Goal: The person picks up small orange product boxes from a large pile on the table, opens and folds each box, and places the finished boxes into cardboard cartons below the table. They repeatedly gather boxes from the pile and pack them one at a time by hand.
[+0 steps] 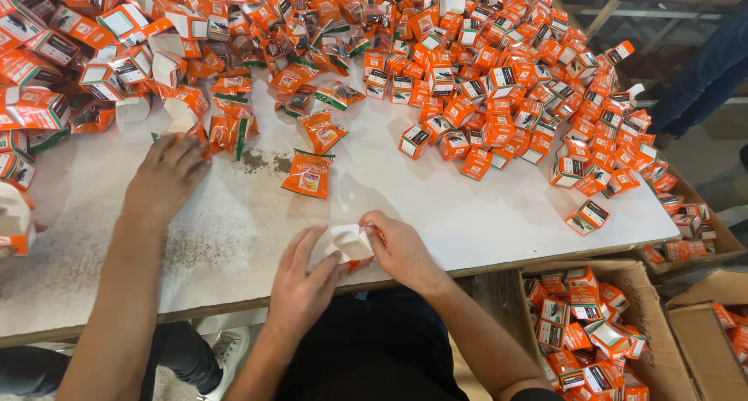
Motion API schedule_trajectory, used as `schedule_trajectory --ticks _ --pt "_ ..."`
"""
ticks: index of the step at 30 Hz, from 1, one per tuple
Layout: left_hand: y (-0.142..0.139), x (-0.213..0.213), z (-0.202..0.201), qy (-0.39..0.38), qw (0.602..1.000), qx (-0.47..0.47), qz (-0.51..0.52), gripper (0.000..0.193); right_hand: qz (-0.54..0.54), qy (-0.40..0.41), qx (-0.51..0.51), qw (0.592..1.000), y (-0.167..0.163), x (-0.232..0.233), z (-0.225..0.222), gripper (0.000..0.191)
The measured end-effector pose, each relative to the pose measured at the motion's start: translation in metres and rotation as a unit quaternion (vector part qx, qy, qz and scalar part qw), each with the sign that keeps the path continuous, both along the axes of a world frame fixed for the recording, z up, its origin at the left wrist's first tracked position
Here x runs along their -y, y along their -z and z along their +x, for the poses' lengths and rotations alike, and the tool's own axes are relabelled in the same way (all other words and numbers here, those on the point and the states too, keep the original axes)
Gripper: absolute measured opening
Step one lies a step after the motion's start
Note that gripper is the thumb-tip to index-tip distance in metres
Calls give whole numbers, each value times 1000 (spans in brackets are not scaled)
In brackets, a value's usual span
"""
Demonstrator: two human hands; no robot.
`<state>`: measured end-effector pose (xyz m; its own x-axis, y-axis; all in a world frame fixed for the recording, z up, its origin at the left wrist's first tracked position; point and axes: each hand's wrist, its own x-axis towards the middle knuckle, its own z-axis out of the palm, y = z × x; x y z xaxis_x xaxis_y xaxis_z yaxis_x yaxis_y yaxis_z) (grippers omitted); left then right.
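We held a small orange-and-white carton [352,245] between both hands at the near edge of the white table [483,214]. Our right hand [401,249] had its fingers [372,228] curled shut around the carton's right side, while our left hand [304,280] lay with fingers [312,241] stretched nearly flat, their tips touching the carton's open white flap from the left. The carton sat just above the table, tilted (its far face was hidden by our right hand). Just beyond it lay a flat orange sachet [308,175], and further back a heap of loose sachets and boxes [483,66] covered the table. Another person's hand [167,175] rested palm down to our left, near the sachets. A cardboard box of filled cartons [584,323] stood below the table's right corner.
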<state>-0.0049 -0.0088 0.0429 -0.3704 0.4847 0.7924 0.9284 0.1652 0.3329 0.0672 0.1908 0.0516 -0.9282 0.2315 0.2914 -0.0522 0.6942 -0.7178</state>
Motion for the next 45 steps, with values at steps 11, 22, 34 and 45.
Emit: schedule_trajectory --ticks 11,22,34,45 --pt "14 -19 -3 58 963 262 -12 47 190 10 -152 970 2 -2 26 47" --pt "9 -18 -5 107 946 305 -37 59 107 61 -116 986 1 -7 49 54" --pt "13 -16 -10 88 949 300 -48 56 334 -164 -157 915 -46 10 26 36" --pt "0 -17 2 43 982 177 -38 41 241 -119 -110 957 -16 -3 15 27"
